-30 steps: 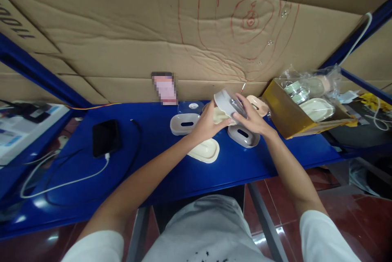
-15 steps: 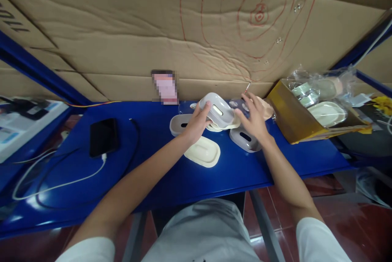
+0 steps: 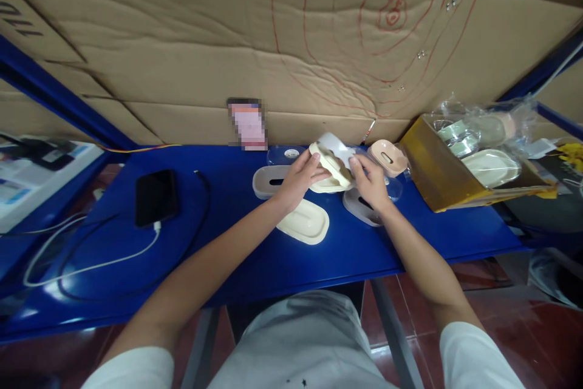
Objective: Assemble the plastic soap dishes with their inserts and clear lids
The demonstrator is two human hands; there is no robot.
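A cream tray (image 3: 328,164) and pale cover (image 3: 331,141) are held together above the tabletop (image 3: 282,267): the left hand's (image 3: 297,178) grip clasps the tray, the right hand's (image 3: 371,181) the cover's right end. A cream dish (image 3: 304,223) lies nearer, between a left slotted box (image 3: 260,184) and a right slotted box (image 3: 357,208).

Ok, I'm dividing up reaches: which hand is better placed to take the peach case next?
Probably the right hand: it sits nearer the peach case; the left hand is farther. Both hold the cream-and-white piece, though.
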